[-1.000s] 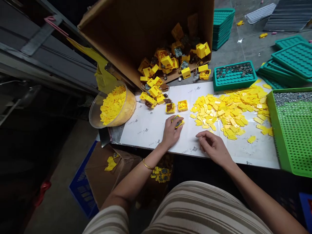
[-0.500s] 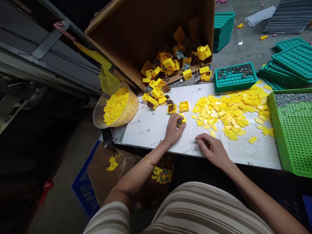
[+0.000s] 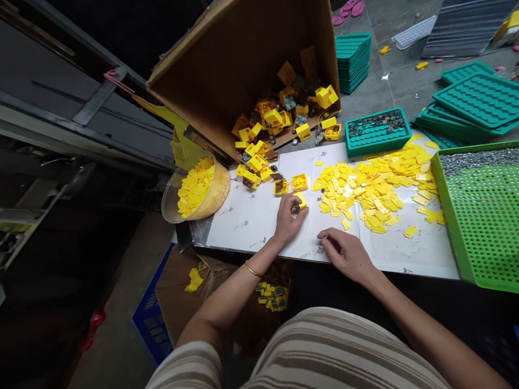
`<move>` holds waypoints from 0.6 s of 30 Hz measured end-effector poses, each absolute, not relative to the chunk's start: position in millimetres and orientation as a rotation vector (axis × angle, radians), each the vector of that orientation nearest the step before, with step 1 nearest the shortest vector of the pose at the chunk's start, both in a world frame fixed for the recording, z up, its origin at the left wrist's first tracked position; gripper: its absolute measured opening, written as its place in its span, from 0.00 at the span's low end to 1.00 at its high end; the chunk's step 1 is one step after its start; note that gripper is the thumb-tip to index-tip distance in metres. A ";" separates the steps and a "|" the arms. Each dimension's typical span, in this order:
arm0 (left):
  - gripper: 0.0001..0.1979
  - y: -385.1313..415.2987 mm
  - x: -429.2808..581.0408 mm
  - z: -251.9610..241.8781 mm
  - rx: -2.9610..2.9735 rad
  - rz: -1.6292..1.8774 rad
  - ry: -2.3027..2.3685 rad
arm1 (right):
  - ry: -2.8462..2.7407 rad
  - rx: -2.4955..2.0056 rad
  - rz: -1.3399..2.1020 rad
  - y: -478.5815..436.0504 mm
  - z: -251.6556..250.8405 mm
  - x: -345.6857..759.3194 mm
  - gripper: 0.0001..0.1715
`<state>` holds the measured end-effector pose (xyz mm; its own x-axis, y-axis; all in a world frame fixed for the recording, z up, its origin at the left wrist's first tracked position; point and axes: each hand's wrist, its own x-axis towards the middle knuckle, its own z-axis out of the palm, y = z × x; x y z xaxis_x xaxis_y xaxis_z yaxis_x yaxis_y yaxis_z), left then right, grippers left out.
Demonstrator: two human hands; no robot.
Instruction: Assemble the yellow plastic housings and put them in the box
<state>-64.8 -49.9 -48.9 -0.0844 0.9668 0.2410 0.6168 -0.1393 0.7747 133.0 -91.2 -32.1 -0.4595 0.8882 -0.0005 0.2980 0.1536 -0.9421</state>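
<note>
My left hand (image 3: pixel 288 221) is closed around a small yellow plastic case (image 3: pixel 300 200) on the white sheet (image 3: pixel 233 229); a dark part shows beside its fingertips. My right hand (image 3: pixel 349 256) hovers over the front edge of the sheet, fingers loosely curled, a gap between thumb and forefinger, nothing visible in it. Just beyond the left hand sit two open yellow cases, one with a brown part (image 3: pixel 281 187) and one with its inside facing up (image 3: pixel 300 182). Flat yellow covers (image 3: pixel 379 186) lie in a wide heap right of them.
A cardboard box (image 3: pixel 194 70) on its side spills yellow cases with wired parts. A clear tub (image 3: pixel 221 186) holds yellow covers. One green tray (image 3: pixel 375 148) carries small metal parts; a light-green basket (image 3: pixel 462 237) holds screws. Stacked green trays (image 3: pixel 352 65) stand behind.
The view has shifted slightly. A loose yellow cover and small dark or shiny bits now lie at the left and middle of the cover heap. Both hands stay nearly in place.
</note>
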 end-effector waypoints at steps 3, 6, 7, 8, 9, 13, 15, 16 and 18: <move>0.12 -48.7 -64.5 -48.0 1.630 1.165 1.678 | -1.843 -1.123 1.304 -91.3 -31.3 133.9 0.11; 0.16 -47.6 -66.1 -32.1 1.448 1.253 1.621 | -1.850 -1.118 1.303 -89.3 -30.5 134.1 0.12; 0.16 -48.4 -68.1 -23.6 1.345 1.277 1.591 | -1.857 -1.112 1.305 -88.5 -30.6 134.2 0.12; 0.16 -50.6 -71.1 -14.2 1.213 1.281 1.546 | -1.862 -1.110 1.305 -88.1 -30.9 134.4 0.12; 0.17 -54.8 -75.2 -4.7 0.920 1.279 1.418 | -1.864 -1.114 1.302 -88.2 -31.4 134.8 0.13; 0.16 -97.7 -101.9 15.8 0.071 1.320 1.122 | -1.886 -1.180 1.270 -92.5 -34.0 138.9 0.15; 0.17 -132.5 -121.9 9.8 -0.087 1.370 1.169 | -1.930 -1.218 1.225 -92.9 -36.0 141.5 0.17; 0.18 -151.7 -134.1 3.9 -0.157 1.399 1.212 | -1.961 -1.251 1.181 -92.0 -37.2 142.5 0.19; 0.17 -190.8 -163.7 -7.9 -0.308 1.477 1.303 | -2.005 -1.380 1.106 -89.6 -39.3 143.5 0.22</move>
<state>-163.7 -190.8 -7.9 -0.3772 0.5331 -0.7573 -0.8178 0.1920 0.5425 143.5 -89.6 -39.3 -0.3882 0.9192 -0.0659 0.5460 0.1718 -0.8200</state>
